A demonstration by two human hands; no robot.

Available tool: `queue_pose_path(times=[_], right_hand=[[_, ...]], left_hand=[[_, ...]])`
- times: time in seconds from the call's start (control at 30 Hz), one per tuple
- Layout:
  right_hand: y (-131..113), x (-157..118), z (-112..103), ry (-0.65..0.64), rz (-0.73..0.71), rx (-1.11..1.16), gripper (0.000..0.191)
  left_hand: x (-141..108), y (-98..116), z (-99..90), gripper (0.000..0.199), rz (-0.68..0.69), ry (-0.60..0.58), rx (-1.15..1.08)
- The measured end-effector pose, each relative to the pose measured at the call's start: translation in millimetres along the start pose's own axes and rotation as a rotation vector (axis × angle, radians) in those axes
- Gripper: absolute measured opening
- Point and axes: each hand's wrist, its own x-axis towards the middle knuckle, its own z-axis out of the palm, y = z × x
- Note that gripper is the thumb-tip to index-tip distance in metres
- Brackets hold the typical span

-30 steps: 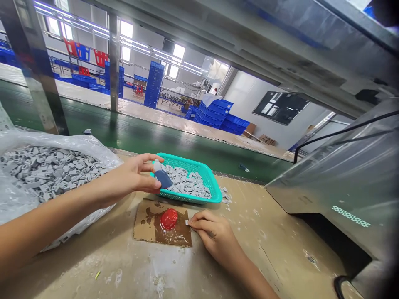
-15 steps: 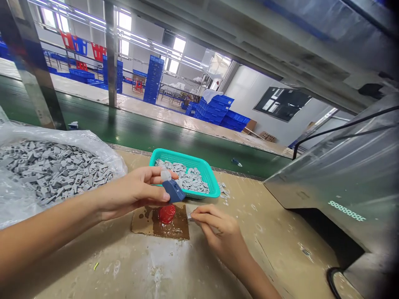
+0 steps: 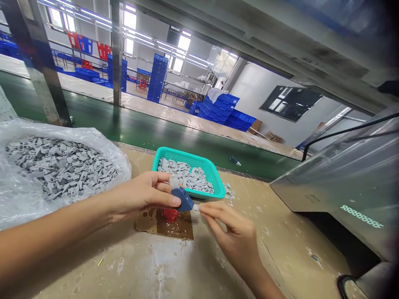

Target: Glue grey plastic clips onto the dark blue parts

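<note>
My left hand pinches a dark blue plastic part with a whitish translucent end, held above the work surface. Thumb and fingertips of my right hand are closed on a small pale piece, which meets the blue part's right end. How far it sits inside I cannot tell. Below the blue part, a wet red lump rests on a soaked piece of cardboard, partly hidden by my left hand. Just behind, a turquoise basket holds many light grey pieces.
A clear plastic bag full of grey plastic parts lies at the left. Beyond the bench runs a green conveyor belt carrying another blue part. A metal housing stands at the right, and a metal post rises at the left.
The blue part and the small pale piece have come together; they were apart before. Both hands sit a little further right in the picture, and the whole view has shifted slightly.
</note>
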Motion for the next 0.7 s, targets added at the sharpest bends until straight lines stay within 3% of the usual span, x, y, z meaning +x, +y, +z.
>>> queue_pose_path(times=[0.17,0.3,0.37,0.47,0.7], right_hand=[[1.9,3.4,-3.0,-0.063,0.137,0.1,0.014],[0.8,5.9,-8.8,0.131,0.41,0.418,0.005],[-2.6,5.0,-11.0,0.166,0.475,0.586,0.008],[-9.7,1.3,-12.3,0.096,0.453,0.65,0.01],[-27.9,1.0,-15.8,-0.025,0.239,0.555,0.017]], left_hand=[[0.4,-2.9,4.3,0.018,0.052,0.048,0.075],[1.2,-11.7,11.5,0.026,-0.001,0.106,0.14],[0.8,-18.2,16.3,0.031,-0.045,0.084,0.132],[-1.0,-24.8,22.4,0.032,-0.03,0.036,0.142],[-5.0,-23.1,27.4,0.026,0.026,0.012,0.19]])
